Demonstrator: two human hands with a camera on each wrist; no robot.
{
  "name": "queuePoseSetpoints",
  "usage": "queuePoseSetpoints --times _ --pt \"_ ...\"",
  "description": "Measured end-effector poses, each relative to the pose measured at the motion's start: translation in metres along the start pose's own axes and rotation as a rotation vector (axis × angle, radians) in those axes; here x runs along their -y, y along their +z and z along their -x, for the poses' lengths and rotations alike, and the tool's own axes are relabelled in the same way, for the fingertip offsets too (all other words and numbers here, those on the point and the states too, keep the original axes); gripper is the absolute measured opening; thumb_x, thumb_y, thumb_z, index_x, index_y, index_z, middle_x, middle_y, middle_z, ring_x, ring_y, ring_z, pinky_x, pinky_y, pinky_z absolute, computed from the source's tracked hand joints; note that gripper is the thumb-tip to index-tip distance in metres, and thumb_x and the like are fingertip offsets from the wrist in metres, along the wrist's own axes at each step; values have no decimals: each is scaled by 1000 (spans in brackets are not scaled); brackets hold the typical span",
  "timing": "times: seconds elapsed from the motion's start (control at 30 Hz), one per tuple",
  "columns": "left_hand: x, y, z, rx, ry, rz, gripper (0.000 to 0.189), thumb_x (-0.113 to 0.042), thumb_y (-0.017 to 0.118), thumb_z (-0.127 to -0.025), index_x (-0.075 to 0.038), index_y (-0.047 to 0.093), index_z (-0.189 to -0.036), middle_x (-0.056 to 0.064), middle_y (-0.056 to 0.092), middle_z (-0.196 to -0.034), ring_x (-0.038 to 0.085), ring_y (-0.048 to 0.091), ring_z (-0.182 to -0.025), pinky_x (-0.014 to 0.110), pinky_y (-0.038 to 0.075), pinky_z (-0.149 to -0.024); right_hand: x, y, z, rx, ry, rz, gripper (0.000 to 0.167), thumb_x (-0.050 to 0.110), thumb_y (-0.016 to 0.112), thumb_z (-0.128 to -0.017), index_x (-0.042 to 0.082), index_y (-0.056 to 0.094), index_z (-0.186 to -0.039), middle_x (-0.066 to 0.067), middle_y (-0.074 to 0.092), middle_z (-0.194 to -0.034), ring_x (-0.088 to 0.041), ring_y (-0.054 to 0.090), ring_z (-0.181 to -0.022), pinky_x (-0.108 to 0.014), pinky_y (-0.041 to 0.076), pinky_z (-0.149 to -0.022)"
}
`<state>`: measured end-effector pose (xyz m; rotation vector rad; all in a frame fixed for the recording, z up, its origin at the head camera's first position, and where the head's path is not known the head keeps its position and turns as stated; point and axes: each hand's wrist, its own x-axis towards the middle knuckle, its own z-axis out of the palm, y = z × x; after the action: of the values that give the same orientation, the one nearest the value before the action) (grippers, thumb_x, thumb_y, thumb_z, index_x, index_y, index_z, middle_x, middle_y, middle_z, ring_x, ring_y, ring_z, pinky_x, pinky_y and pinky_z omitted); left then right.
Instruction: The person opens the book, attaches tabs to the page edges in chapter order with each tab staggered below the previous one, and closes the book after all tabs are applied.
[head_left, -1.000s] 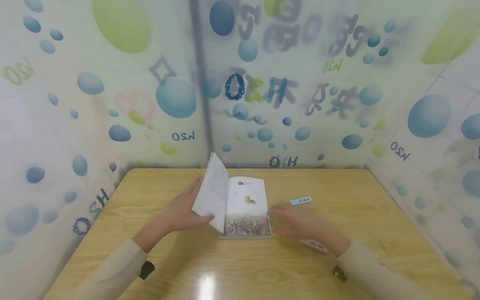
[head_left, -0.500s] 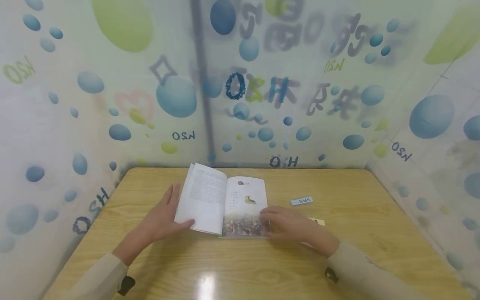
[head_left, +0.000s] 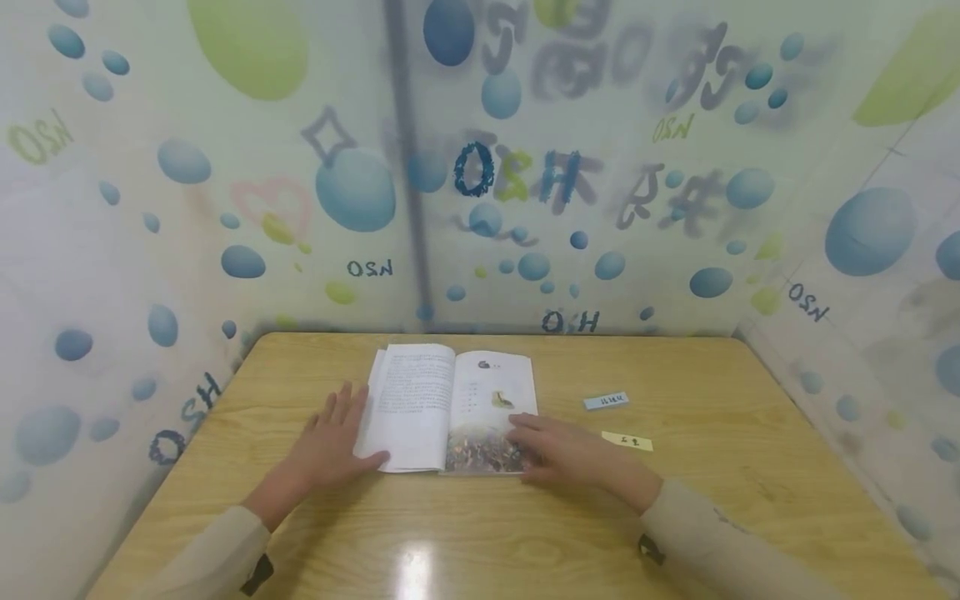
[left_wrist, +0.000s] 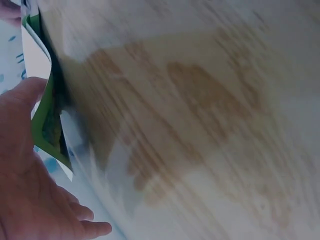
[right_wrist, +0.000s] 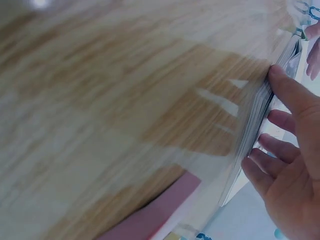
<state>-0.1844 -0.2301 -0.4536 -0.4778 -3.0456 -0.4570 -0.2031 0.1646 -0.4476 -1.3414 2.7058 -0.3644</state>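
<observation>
An open book lies on the wooden table, a text page at left and a page with small pictures at right. My left hand spreads its straight fingers along the left edge, its thumb over the lower corner of that page. In the left wrist view, the thumb of the left hand touches the page edge beside the green cover. My right hand rests with relaxed fingers on the right page's lower outer edge. In the right wrist view, its thumb meets the page block.
To the right of the book lie a blue strip and a yellow strip, both with handwriting. A pink strip shows near the right hand in the right wrist view. Patterned walls enclose the table's back and sides.
The raised left leaves have come down to the left, lowered with the left hand. My right hand has moved left onto the right page, uncovering the yellow strip and hiding the pink one.
</observation>
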Motion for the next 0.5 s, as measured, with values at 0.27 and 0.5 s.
queuePoseSetpoints --times 0.27,0.5 --pt "-14 5 -8 24 34 -67 99 -38 75 -88 6 20 -158 37 18 -158 60 21 -141 78 24 -103 0 -2 -2 26 8 -33 57 32 77 -92 6 58 -139 -18 44 -153 -34 46 -136 -46 39 -110" --pt "-47 9 -25 59 165 -69 81 -17 66 -92 4 24 -158 33 21 -160 58 23 -141 76 26 -104 -2 0 -3 23 10 -45 55 31 77 -92 5 59 -138 -18 45 -153 -33 45 -137 -46 37 -111"
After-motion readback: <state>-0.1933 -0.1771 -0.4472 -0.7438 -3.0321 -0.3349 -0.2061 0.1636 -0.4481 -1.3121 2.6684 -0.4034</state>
